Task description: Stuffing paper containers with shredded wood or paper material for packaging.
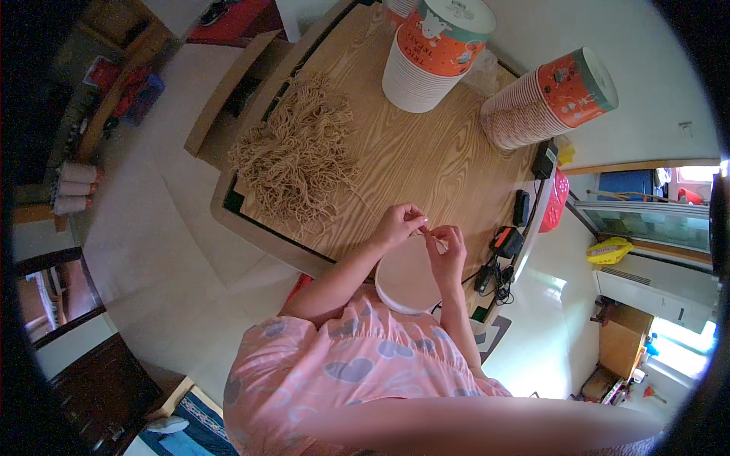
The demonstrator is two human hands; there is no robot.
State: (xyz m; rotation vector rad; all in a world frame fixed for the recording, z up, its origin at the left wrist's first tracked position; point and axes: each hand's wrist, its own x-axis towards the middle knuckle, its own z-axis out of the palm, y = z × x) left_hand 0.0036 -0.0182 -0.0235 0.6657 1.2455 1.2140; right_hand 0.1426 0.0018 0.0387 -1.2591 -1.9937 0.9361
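Observation:
My left hand [401,225] and my right hand [449,249] meet at the upper rim of a white paper bucket [405,283]. The bucket stands open against my front, at the near edge of the table. Thumbs and forefingers of both hands pinch together over the rim, on what looks like a thin tan cord; most of it is hidden by the fingers. Left of my hands lies a big tangled heap of tan cords [296,152], with loose strands trailing toward the left hand.
Farther back on the wood-grain table [407,163] stand two tall stacks of orange-and-white paper buckets, one upright-looking stack [433,57] and another stack [551,99] on the right. Black adapters [522,207] and tangled cables [498,281] lie along the right edge. An open cardboard box [220,114] is beyond the left edge.

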